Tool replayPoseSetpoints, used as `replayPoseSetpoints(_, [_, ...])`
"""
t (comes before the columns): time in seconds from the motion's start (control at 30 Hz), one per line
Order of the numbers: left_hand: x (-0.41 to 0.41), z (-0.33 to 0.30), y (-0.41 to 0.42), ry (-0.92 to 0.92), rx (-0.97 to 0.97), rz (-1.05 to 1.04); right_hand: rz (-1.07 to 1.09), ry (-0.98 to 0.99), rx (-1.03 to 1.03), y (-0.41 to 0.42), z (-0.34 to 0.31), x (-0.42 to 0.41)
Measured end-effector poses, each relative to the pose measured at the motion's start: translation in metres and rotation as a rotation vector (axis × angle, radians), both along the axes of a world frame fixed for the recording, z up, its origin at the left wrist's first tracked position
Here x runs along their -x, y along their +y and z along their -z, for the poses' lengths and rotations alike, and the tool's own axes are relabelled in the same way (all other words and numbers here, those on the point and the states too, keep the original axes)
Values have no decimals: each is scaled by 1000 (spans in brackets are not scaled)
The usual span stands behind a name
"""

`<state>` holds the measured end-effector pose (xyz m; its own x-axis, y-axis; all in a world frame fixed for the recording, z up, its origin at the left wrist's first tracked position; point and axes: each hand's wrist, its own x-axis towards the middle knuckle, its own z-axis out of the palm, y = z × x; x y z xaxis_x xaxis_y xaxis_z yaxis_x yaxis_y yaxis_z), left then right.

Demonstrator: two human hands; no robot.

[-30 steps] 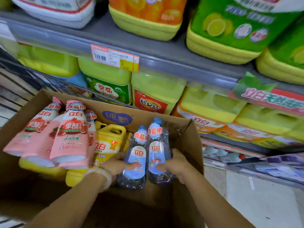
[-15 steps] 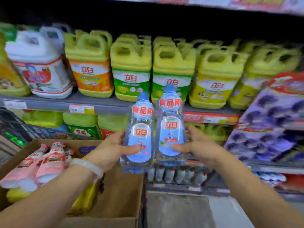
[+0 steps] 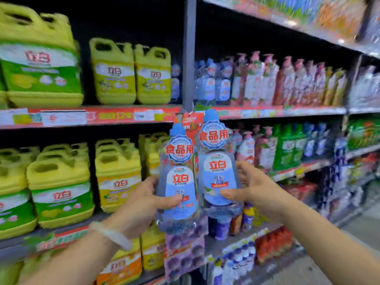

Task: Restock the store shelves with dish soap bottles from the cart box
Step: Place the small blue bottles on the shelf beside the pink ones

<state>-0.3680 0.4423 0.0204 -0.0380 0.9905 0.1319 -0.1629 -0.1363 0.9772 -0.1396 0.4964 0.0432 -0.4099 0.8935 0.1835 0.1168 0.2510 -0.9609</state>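
The left hand (image 3: 141, 204) wraps its fingers round the back of one clear dish soap bottle (image 3: 178, 182), thumb laid across the blue label in front; a pale bracelet (image 3: 112, 235) sits on that wrist. The right hand (image 3: 249, 187) curls in the same way round a second bottle (image 3: 218, 167), thumb on its label. The two bottles are upright, caps up, touching side by side and raised in front of the shelving — a grip that keeps the labels facing outward, probably so they can be slid in face-forward without turning.

Past them, just right of the grey upright post (image 3: 188, 54), similar blue-labelled clear bottles (image 3: 211, 83) stand at the left end of the upper shelf (image 3: 287, 111), beside pink ones; that looks like the likely slot, though blur makes the match uncertain. Left of the post, yellow jugs (image 3: 131, 73) fill both shelves — a different product, so the bottles are held toward the right bay. The cart box is out of view.
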Motion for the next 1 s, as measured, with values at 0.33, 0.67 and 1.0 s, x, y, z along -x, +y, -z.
replayPoseSetpoints(0.33, [-81, -74, 167, 88, -179, -1, 180, 56, -179, 124, -69, -77])
replayPoseSetpoints(0.67, [-83, -202, 331, 174, -378, -96, 157, 169, -333, 308, -181, -64])
replayPoseSetpoints(1.0, [-86, -211, 414, 173, -291, -234, 168, 156, -280, 412, -182, -48])
